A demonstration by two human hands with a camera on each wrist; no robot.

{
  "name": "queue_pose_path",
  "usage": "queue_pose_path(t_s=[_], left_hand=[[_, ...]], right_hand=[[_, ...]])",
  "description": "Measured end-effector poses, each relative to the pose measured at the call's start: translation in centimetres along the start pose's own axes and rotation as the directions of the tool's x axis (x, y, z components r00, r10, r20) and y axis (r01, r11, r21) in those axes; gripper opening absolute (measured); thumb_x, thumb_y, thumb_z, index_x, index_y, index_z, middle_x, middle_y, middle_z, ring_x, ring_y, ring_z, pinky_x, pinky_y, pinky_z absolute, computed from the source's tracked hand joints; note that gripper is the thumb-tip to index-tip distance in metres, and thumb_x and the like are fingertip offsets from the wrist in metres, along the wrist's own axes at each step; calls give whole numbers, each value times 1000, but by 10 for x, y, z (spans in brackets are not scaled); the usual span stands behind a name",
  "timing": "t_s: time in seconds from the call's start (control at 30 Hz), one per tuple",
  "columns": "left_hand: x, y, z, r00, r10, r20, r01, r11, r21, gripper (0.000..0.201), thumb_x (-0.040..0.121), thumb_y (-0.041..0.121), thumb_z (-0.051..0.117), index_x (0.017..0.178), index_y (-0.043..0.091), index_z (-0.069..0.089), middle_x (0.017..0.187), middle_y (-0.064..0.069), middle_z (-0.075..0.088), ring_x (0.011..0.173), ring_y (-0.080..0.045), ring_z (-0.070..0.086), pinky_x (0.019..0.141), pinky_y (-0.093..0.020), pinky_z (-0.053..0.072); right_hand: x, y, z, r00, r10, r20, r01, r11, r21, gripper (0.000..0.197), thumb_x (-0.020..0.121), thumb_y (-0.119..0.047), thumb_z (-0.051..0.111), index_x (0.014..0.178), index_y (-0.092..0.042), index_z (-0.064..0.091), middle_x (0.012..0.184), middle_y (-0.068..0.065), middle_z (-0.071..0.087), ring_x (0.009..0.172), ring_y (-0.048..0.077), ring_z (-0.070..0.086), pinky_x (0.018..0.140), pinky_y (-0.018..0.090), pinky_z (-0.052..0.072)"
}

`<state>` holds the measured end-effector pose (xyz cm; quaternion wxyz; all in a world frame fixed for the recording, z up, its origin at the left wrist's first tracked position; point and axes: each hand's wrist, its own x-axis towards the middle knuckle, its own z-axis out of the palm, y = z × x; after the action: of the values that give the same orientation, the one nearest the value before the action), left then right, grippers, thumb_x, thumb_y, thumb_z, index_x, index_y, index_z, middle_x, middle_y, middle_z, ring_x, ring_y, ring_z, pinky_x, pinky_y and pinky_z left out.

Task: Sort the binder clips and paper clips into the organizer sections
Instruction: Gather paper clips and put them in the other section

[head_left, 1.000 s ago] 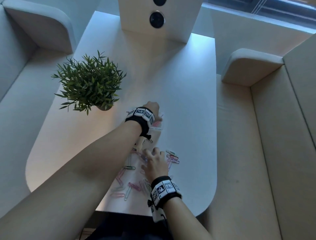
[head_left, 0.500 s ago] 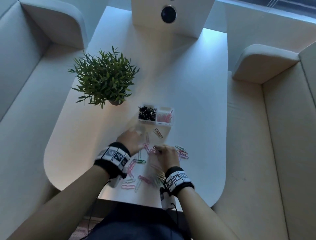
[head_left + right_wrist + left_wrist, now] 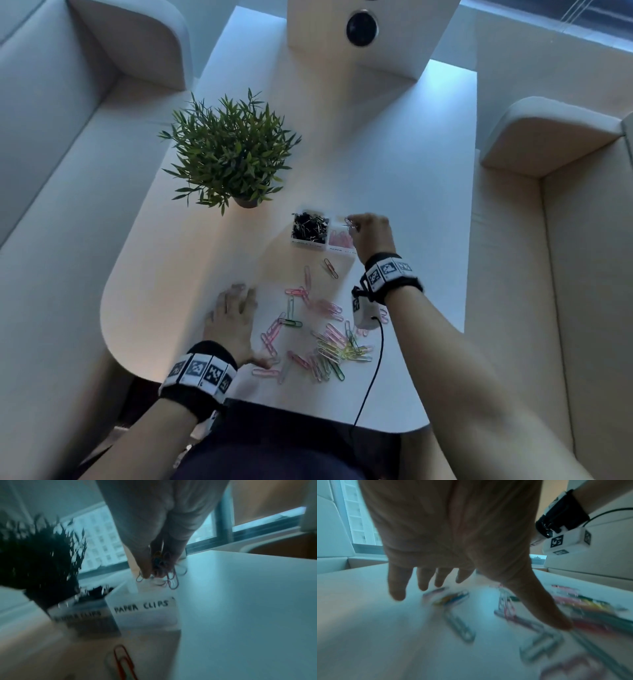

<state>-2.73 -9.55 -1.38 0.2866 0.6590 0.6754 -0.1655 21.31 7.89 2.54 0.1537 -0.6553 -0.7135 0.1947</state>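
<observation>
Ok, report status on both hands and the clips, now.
Right hand pinching paper clips above the PAPER CLIPS section. Left hand open, flat on the table beside the loose paper clips. Nothing blocking the organizer.

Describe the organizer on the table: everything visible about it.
The organizer is a small, clear-looking box with two side-by-side sections, standing upright on the white table near the potted plant. The left section holds black binder clips, the right one, hand-lettered PAPER CLIPS, holds pink paper clips. The right hand hovers over it, pinching a bunch of clips.
</observation>
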Motion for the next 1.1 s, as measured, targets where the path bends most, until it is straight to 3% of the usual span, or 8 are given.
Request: queue_pose_path(t_s=[0.2, 0.27, 0.33, 0.4, 0.57, 0.67, 0.87, 1.1], left_hand=[[3, -1, 24, 974, 173, -147, -168, 985, 46, 142, 36, 95, 32, 145, 12, -5, 155, -13, 3, 141, -36, 9, 112, -47, 15], [3, 4, 22, 971, 200, -132, -197, 980, 35, 134, 43, 92, 23, 146, 7, 7, 154, -13, 9, 141, -32, 13, 112, -43, 14], [6, 9, 16, 954, 241, -180, -232, 970, 71, 113, 58, 82, 34, 140, 4, 31, 145, -16, 38, 132, -33, 38, 108, -44, 28], [10, 14, 11, 934, 276, -226, -275, 961, 34, 90, 65, 69, 46, 130, 7, 46, 131, -14, 54, 117, -31, 52, 99, -43, 45], [20, 26, -10, 860, 329, -390, -355, 935, 7, 56, 59, 42, 81, 103, 10, 66, 101, -8, 70, 89, -26, 65, 71, -35, 58], [20, 19, -9, 839, 323, -438, -370, 929, -25, 56, 62, 39, 81, 107, 9, 64, 106, -9, 68, 93, -27, 64, 72, -39, 58], [6, 3, 2, 959, 156, -238, -165, 986, -18, 82, 80, 50, 59, 142, 8, 26, 143, -14, 32, 125, -30, 36, 102, -40, 41], [24, 31, -5, 944, 190, -268, -219, 972, -83, 57, 82, 30, 65, 131, 7, 46, 138, -13, 39, 118, -29, 43, 98, -35, 45]], right_hand=[[-47, -8, 13, 987, -124, -101, 124, 992, 0, 33, 84, -16, 65, 116, -10, 61, 107, 12, 67, 95, 29, 59, 79, 39, 53], [-83, -4, 21, 988, -136, 78, 134, 990, 37, 41, 84, -20, 66, 123, -14, 57, 119, 12, 60, 105, 25, 56, 89, 40, 51], [-107, 0, 32, 930, -114, 349, 133, 991, -31, 63, 80, -20, 68, 137, -19, 41, 140, 16, 41, 122, 28, 43, 101, 41, 44], [-113, 4, 43, 888, -79, 453, 165, 974, -153, 85, 72, -18, 67, 144, -23, 22, 149, 15, 24, 128, 32, 32, 102, 43, 41], [-106, -6, 60, 919, -214, 331, 260, 960, -99, 63, 69, 13, 54, 129, -8, 49, 121, 11, 56, 97, 28, 51, 82, 40, 53], [-113, -8, 63, 906, -288, 311, 332, 938, -97, 56, 74, 13, 55, 125, -12, 54, 108, 8, 62, 86, 24, 52, 73, 39, 54], [-117, -5, 50, 923, -134, 360, 185, 976, -111, 78, 75, -22, 67, 141, -8, 27, 121, 12, 49, 105, 28, 48, 85, 37, 50], [-111, -24, 80, 957, -100, 273, 141, 981, -133, 12, 81, 1, 62, 80, -10, 61, 77, 4, 53, 64, 20, 49, 49, 33, 51]])
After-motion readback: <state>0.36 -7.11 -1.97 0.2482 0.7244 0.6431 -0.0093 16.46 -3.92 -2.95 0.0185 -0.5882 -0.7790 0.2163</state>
